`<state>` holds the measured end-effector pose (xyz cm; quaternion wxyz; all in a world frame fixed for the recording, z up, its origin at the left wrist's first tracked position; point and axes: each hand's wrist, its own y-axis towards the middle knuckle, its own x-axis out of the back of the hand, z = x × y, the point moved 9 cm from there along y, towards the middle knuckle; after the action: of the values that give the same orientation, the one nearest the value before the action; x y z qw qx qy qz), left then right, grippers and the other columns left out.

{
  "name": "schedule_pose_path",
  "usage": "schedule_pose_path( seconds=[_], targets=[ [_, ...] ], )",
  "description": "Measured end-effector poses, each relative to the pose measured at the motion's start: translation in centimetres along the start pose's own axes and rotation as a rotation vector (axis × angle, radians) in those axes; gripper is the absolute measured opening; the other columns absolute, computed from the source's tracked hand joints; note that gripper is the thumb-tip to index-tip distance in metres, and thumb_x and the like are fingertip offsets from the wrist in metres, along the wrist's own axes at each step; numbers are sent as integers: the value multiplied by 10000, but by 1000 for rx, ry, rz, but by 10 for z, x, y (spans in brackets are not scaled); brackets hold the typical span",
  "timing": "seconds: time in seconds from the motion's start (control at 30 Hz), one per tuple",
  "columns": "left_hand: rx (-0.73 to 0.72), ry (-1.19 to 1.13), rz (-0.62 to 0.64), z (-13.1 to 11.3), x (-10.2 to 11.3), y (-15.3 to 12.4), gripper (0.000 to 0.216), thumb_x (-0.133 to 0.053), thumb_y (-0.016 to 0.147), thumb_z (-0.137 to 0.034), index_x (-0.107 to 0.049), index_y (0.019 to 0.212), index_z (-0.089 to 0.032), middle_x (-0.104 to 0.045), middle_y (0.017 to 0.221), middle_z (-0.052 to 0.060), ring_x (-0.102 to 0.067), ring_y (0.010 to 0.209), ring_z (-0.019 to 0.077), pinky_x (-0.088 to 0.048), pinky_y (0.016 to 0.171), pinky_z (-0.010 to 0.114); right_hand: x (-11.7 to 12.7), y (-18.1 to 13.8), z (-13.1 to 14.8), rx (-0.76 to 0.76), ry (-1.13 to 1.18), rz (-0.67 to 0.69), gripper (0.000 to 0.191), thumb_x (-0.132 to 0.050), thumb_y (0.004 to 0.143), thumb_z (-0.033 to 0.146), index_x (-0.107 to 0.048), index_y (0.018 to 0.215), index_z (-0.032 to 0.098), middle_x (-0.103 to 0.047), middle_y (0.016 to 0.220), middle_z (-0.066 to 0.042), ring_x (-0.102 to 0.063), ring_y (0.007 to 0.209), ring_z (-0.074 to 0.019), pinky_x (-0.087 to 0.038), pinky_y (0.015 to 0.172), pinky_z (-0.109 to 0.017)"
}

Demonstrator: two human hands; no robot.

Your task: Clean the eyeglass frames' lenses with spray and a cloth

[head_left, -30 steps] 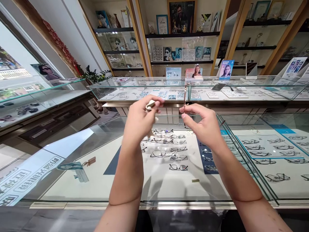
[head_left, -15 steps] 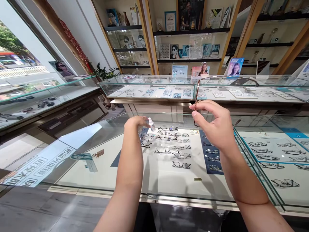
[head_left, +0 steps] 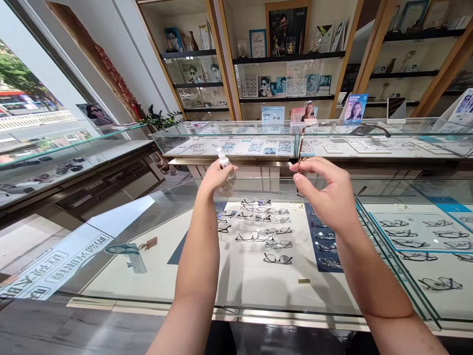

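My left hand (head_left: 216,176) is closed round a small clear spray bottle (head_left: 223,162) with a white top, held up above the glass counter (head_left: 111,231). My right hand (head_left: 325,190) pinches a thin rose-gold pair of glasses (head_left: 300,148) by its frame, held upright about level with the bottle and a hand's width to its right. Both hands hover over the showcase, where rows of glasses (head_left: 258,229) lie on a white tray under the glass.
A second glass showcase (head_left: 332,140) runs across the far side, with small display cards on top. Wooden wall shelves (head_left: 281,54) hold pictures and frames. Another glass case (head_left: 55,158) stands at the left by a window. More glasses lie under glass at right (head_left: 421,231).
My left hand had a pale cloth a second ago; it then dropped to the counter and has come back up holding the small bottle. My right hand stayed raised with the glasses.
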<state>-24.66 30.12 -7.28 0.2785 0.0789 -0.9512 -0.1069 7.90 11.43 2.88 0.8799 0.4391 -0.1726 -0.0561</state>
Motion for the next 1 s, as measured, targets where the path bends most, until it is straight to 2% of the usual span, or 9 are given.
schedule_pose_path(
  seconds=[0.07, 0.13, 0.2, 0.33, 0.47, 0.63, 0.73, 0.87, 1.0],
  targets=[
    [-97, -384, 38, -41, -5, -15, 177, -655, 739, -309, -604, 876, -210, -726, 910, 61, -697, 915, 239, -574, 863, 362, 2, 1, -2, -11, 10, -9, 118, -710, 940, 215, -811, 983, 260, -840, 1082, -40, -763, 1037, -250, -596, 947, -427],
    [-144, -750, 161, -79, -20, -35, 240, -677, 671, -230, -545, 871, -222, -635, 802, 8, -704, 885, 218, -586, 824, 336, 4, 2, -6, -32, 31, -17, 106, -715, 943, 223, -811, 971, 258, -841, 1085, -41, -762, 1030, -246, -593, 936, -421],
    [-146, -959, 297, -109, -39, -56, 325, -696, 669, -188, -521, 939, -233, -594, 773, -26, -683, 810, 187, -587, 765, 316, 7, 4, -11, -62, 61, -27, 94, -719, 947, 231, -810, 954, 255, -841, 1076, -41, -761, 1021, -243, -591, 936, -420],
    [-144, -1069, 572, -145, -77, -90, 392, -814, 783, -225, -534, 1059, -234, -650, 860, -5, -714, 847, 197, -591, 738, 312, 12, 6, -26, -148, 186, -52, 87, -726, 945, 241, -813, 939, 250, -842, 1046, -36, -761, 981, -231, -593, 943, -420],
    [-151, -1073, 691, -155, -96, -103, 441, -848, 831, -228, -599, 1195, -225, -714, 998, 48, -752, 963, 231, -597, 764, 320, 13, 10, -41, -229, 290, -51, 88, -734, 925, 255, -818, 898, 252, -846, 1001, -33, -755, 923, -220, -601, 897, -409],
    [-148, -1127, 752, -162, -104, -105, 315, -762, 657, -100, -622, 923, -194, -619, 791, 10, -667, 772, 178, -529, 635, 276, 6, 14, -46, -286, 370, -1, 110, -739, 891, 263, -821, 819, 254, -836, 928, -26, -750, 896, -217, -604, 879, -404],
    [-143, -1117, 806, -165, -107, -107, 254, -816, 705, -320, -628, 803, -181, -567, 714, 19, -625, 706, 186, -499, 579, 287, -1, 14, -46, -307, 409, 52, 120, -741, 887, 264, -823, 801, 254, -830, 913, -25, -753, 908, -217, -598, 899, -406],
    [-170, -1037, 818, -168, -107, -108, 693, -645, 824, -867, -599, 660, -196, -514, 629, 31, -597, 640, 201, -507, 578, 324, -10, 12, -47, -323, 454, 126, 129, -729, 897, 256, -824, 809, 258, -833, 915, -22, -750, 911, -211, -584, 901, -401],
    [-171, -976, 756, -167, -106, -104, 839, -454, 826, -1023, -529, 585, -223, -499, 591, 35, -604, 623, 206, -530, 609, 341, -18, 10, -48, -369, 562, 168, 107, -745, 869, 255, -783, 769, 256, -834, 919, -13, -752, 877, -199, -593, 883, -387]
  ],
)
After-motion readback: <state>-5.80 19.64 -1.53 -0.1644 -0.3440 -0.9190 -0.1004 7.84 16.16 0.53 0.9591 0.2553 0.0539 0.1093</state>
